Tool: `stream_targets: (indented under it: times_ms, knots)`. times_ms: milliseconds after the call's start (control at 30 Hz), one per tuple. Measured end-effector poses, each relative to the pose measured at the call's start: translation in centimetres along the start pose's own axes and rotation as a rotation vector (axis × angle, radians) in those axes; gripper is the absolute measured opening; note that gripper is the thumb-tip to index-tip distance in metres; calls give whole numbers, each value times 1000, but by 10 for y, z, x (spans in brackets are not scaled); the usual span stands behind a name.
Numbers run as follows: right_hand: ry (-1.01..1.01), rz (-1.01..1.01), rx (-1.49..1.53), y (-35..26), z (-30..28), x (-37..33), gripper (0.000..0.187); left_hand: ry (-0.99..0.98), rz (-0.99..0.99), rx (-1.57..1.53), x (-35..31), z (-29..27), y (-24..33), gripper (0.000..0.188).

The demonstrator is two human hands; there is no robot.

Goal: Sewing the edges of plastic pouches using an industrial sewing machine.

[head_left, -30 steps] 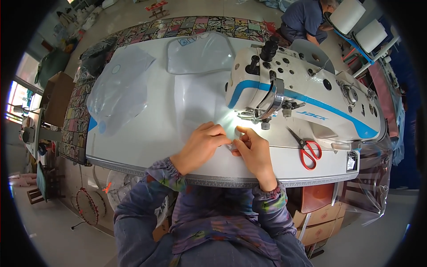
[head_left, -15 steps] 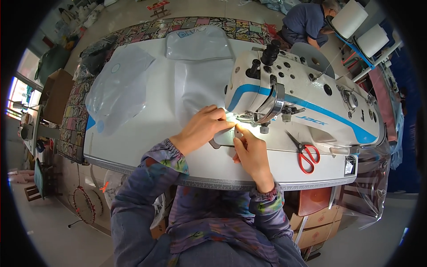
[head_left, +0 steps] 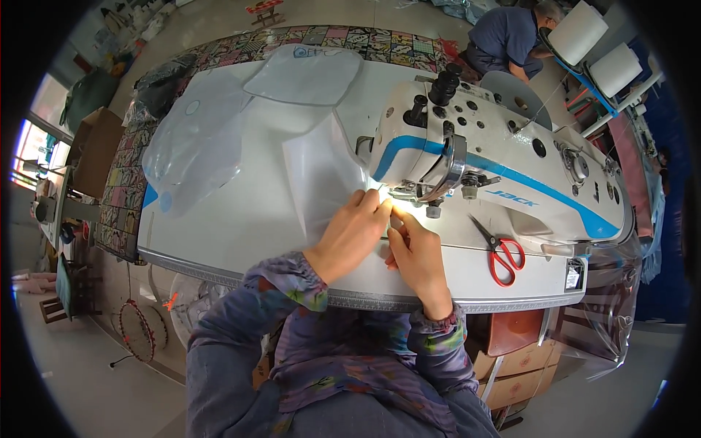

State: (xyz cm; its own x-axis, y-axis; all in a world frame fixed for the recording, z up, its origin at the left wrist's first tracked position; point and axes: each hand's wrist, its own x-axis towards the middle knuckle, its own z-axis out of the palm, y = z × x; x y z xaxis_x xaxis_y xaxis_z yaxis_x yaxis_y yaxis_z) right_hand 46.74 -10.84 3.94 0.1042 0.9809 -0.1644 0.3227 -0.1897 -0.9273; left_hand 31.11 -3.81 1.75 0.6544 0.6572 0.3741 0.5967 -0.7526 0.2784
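Note:
A white and blue sewing machine (head_left: 416,150) stands on the table, its lamp lighting the spot under the needle. A translucent plastic sheet (head_left: 315,171) runs from beside the machine head down to my hands, with a fold standing up along it. My left hand (head_left: 354,232) is closed at the sheet's near edge, fingers bent and bunched. Touching its fingertips, my right hand (head_left: 416,252) pinches thumb and forefinger together just in front of the needle; what lies in that pinch is hidden. Red-handled scissors (head_left: 505,261) lie to the right of my right hand, blades pointing away.
Another clear plastic piece (head_left: 305,74) lies behind the sheet, and more clear plastic pieces (head_left: 193,139) are spread at the left. White thread cones (head_left: 577,33) stand at the back right, near a crouching person (head_left: 504,40). A ruler strip (head_left: 380,301) lines the table's front edge.
My left hand has come nearer and slightly right, its fingers more bunched. The sheet has shifted and folded up, and the clear piece behind it has slid left. My right hand has barely moved.

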Motion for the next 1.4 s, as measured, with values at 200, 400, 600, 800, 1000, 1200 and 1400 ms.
stream_targets:
  times_ms: [200, 400, 600, 800, 1000, 1200, 1400]
  knots:
    - [336, -192, -341, 42, -62, -34, 34, -347, 188, -680, 19, -32, -40, 32]
    - [523, -54, -934, 57, -143, -73, 47, 130, -372, 331, 55, -75, -199, 25]
    - [274, -102, -827, 41, -128, -65, 47, 13, -307, 254, 73, -73, -251, 25]
    - [-410, 38, 540, 0, -41, -69, 67, 557, -302, 311, 19, -190, -164, 21]
    - [-630, -33, 943, -67, 112, -7, 57, 389, -511, 573, -38, -212, -89, 20]
    - [-284, -165, 685, -91, 168, 25, 60, 385, -540, 552, -72, -205, -76, 24]
    - [-400, -95, 554, -71, 136, -13, 47, 454, -672, 481, -153, -149, -77, 35]
